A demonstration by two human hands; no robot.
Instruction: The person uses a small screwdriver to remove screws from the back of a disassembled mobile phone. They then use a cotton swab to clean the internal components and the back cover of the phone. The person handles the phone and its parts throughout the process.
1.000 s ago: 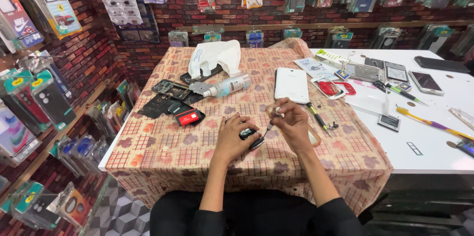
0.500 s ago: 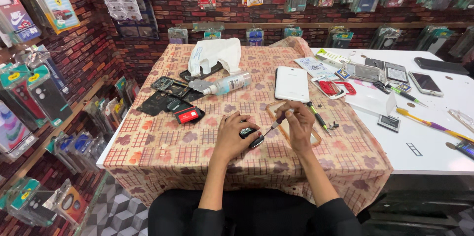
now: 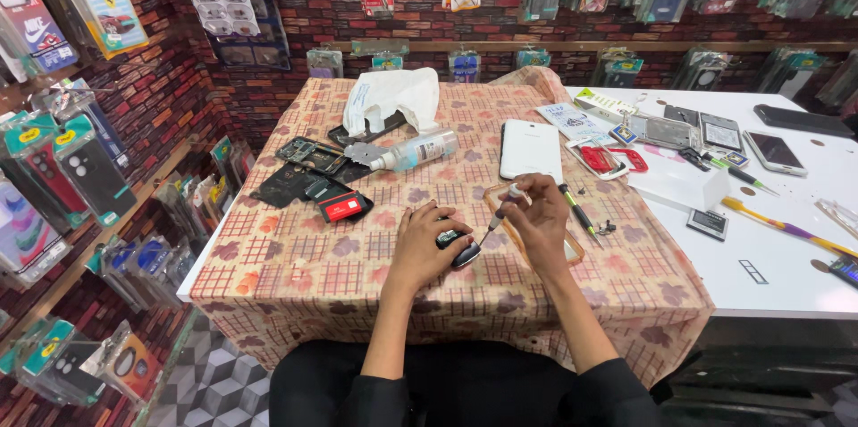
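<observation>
Your left hand pins small dark part flat on counter, fingers closed over it. Right hand pinches screwdriver, fully closed. Driver axis slants from upper right down-left; tip meets part just left of right hand. Phone sits beyond.

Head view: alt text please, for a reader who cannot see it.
A person's left hand steadies a small dark part on a patterned tablecloth while the right hand works a screwdriver into it. Phone parts, a spray bottle and a white phone lie behind.
</observation>
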